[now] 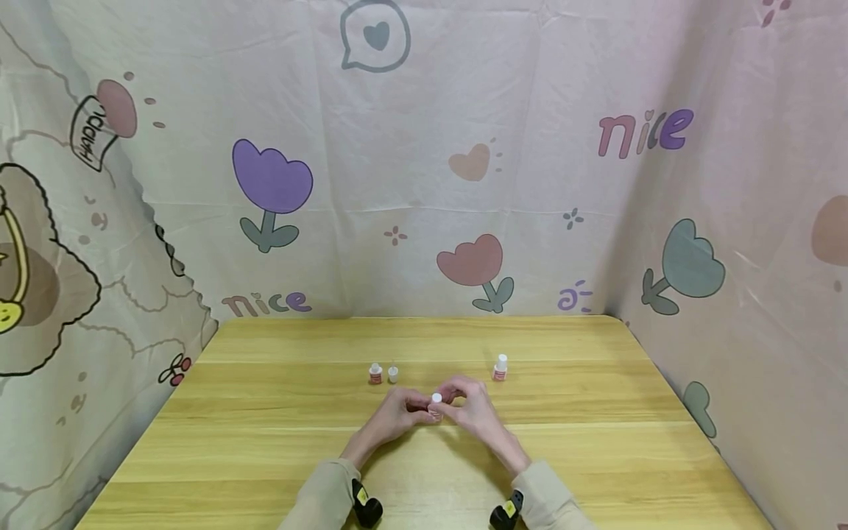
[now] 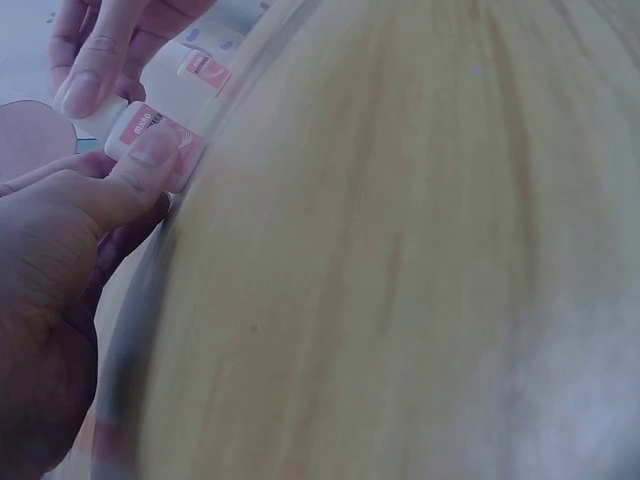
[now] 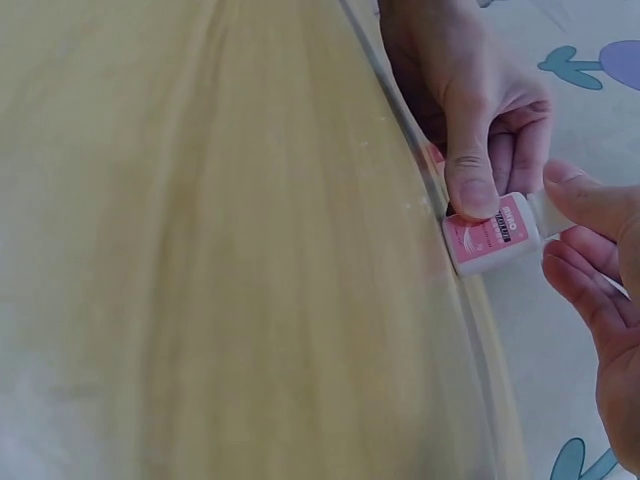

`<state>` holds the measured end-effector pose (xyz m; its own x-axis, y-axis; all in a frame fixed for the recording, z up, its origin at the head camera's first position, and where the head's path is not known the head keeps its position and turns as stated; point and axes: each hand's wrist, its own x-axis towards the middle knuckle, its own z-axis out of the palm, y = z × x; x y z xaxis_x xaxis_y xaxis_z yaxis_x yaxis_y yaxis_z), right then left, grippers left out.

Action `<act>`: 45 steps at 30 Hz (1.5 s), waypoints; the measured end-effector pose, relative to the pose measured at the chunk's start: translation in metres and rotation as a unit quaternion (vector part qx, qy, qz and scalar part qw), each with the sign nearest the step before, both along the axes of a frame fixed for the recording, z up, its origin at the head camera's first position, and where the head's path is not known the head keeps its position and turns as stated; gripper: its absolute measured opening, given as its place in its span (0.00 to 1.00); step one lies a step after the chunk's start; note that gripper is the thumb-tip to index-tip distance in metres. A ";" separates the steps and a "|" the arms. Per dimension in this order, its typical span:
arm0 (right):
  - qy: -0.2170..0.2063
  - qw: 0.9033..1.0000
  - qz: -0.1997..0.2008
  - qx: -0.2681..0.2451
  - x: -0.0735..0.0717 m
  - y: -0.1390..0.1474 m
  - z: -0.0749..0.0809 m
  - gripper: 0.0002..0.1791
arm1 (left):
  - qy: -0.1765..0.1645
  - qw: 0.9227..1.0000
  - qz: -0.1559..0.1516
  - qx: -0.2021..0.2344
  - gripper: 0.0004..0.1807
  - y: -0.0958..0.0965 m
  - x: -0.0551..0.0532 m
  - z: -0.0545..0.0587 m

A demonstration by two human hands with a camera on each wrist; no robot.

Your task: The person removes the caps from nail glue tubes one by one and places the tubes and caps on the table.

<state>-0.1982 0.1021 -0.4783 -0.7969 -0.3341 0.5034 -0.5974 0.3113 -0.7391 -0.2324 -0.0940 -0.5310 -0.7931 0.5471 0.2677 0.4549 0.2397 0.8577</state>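
Between both hands stands a small white bottle [image 3: 490,238] with a pink label, upright on or just above the table; which one is not plain. My left hand [image 1: 394,417] grips the body, its thumb lying over the label in the left wrist view. On the bottle's white cap [image 1: 436,398] the thumb and fingers of my right hand [image 1: 475,411] pinch from the other side. Beyond the left hand are a second small bottle [image 1: 375,375] with its narrow top showing and a loose white cap [image 1: 393,375] with a thin stem pointing up.
A third small bottle [image 1: 500,368], white-capped and pink-labelled, stands farther back to the right. Everything rests on a wooden table [image 1: 265,442], with a printed cloth [image 1: 397,162] hanging behind it and at both sides.
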 end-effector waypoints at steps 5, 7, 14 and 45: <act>0.017 1.000 0.006 0.000 0.000 0.001 0.000 0.08 | -0.006 1.000 -0.004 0.000 0.09 0.000 0.000 0.002; 0.022 1.000 0.010 -0.001 0.000 0.001 0.001 0.08 | -0.005 1.000 -0.006 -0.001 0.10 0.000 0.000 0.002; 0.037 0.999 0.023 0.005 0.001 0.001 0.005 0.07 | -0.006 1.000 -0.005 -0.006 0.11 -0.001 0.001 0.002; -0.002 1.000 0.004 0.009 0.002 0.000 0.003 0.07 | 0.009 1.000 0.003 -0.014 0.11 -0.001 0.000 0.004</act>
<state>-0.1966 0.1017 -0.4758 -0.7960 -0.3494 0.4943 -0.5971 0.3195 -0.7358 -0.2324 -0.0947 -0.5274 -0.7913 0.5503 0.2664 0.4682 0.2652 0.8429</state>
